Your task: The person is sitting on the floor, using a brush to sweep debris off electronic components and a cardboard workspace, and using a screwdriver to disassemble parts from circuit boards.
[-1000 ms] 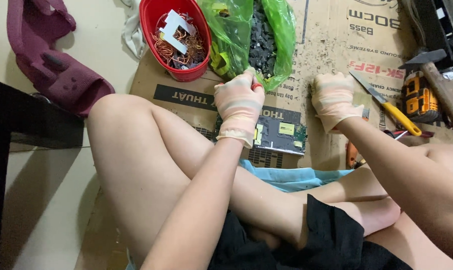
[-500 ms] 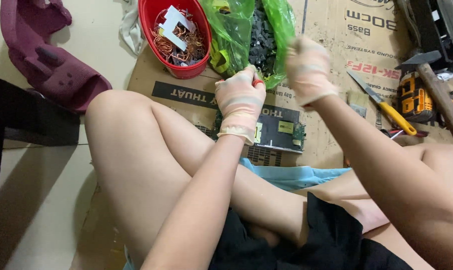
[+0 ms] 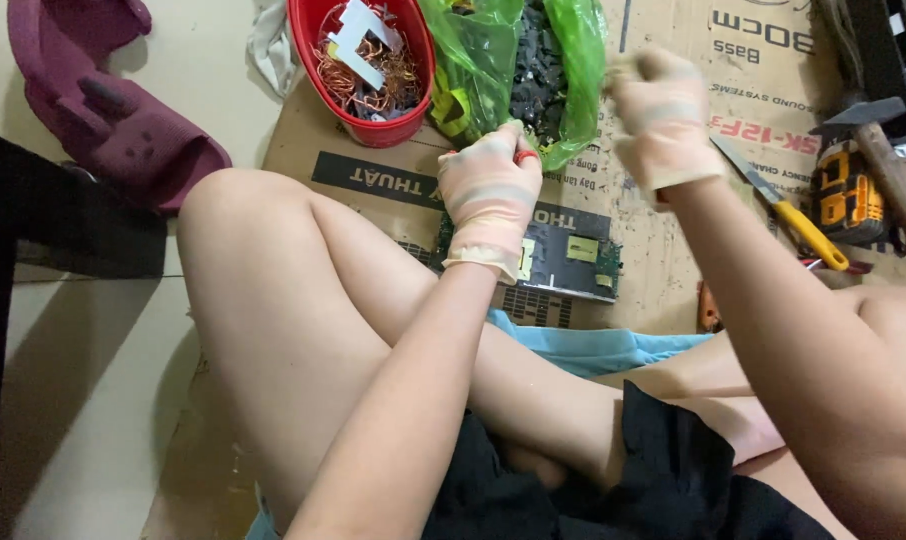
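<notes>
Up and across goes my right hand, now raised by the green plastic bag, fingers curled shut; whether it grips anything I cannot tell. My left hand presses closed on the circuit board, flat on the cardboard. Stiff, light, probably brittle, best gripped by its edges. Glossy bag, springy copper wire in the red basket.

Pale tiled floor, flattened cardboard spread, dark furniture at left
</notes>
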